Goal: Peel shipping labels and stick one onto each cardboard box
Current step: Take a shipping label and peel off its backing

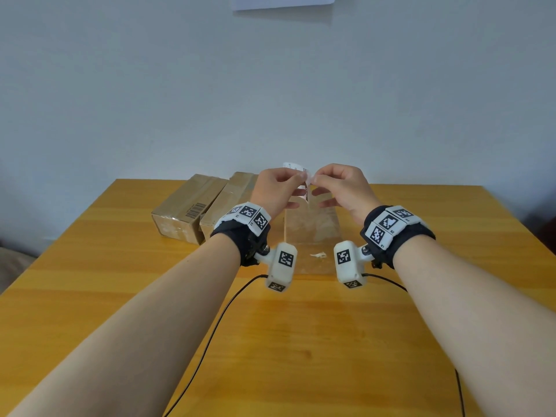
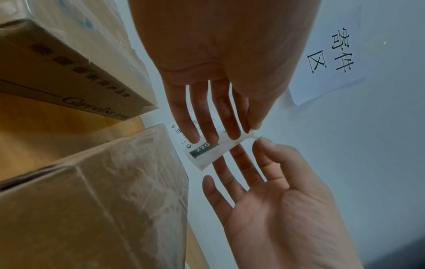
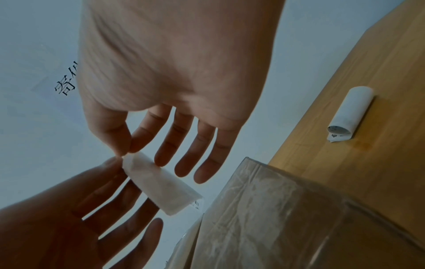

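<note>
Both hands are raised together over the worktop [image 1: 301, 341]. My left hand [image 1: 275, 188] pinches one corner of the shipping label [image 2: 207, 147] between thumb and forefinger, its other fingers spread straight behind the paper. My right hand [image 1: 340, 188] pinches the same corner from the other side, and its remaining fingers hang loose and extended. I see the label's printed face with a dark bar from the left wrist and its plain white back from the right wrist, so it hangs between my two palms, clear of everything below.

Directly under my hands sits a taped cardboard box [image 1: 313, 227] with a shiny wrapped top. Beyond my left hand two more cardboard boxes [image 1: 186, 206] lie side by side, touching. Out past my right hand a roll of labels [image 3: 349, 112] lies on the worktop. Farther off, a paper sign [image 2: 333, 60] with printed characters is on the wall.
</note>
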`<state>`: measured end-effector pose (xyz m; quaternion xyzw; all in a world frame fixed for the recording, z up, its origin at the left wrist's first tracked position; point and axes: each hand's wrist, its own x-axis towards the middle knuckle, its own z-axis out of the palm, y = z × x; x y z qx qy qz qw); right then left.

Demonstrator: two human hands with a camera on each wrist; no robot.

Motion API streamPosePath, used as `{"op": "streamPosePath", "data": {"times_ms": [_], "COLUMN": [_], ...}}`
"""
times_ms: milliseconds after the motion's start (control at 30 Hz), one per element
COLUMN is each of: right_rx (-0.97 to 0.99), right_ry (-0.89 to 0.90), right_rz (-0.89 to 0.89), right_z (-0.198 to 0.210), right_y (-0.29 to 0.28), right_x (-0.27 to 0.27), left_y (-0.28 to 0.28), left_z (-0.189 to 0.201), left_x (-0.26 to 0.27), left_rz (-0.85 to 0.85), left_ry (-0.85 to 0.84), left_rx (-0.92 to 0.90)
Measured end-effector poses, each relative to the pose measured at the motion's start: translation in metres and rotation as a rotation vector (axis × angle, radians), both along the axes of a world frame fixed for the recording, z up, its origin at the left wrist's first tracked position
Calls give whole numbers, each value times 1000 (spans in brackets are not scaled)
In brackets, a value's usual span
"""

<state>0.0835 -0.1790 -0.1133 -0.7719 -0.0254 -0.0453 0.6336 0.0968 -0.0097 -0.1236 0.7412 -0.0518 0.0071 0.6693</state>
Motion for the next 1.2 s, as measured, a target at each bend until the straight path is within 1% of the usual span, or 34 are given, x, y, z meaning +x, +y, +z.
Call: {"op": "streamPosePath", "data": {"times_ms": [167,600,900,1067,1200], "right_rx": [27,86,143,106,126], "right_ry": [23,49,75,92,100], "right_rz": [-27,-100,-167,-224,-258], "right_z": [0,0,-1,-4,-5], "right_y": [-2,-8,-15,-18,-21], "right_x": [0,-2,-3,-3,-2], "left_y": [2,5,8,11,11], "left_z": [-3,-2,-2,-1,0], "left_x": [2,1,-2,-2,-2], "left_rz": [44,72,86,96,121], "left_ry": [-9,3,23,36,80], "left_rx": [21,68,51,78,31]}}
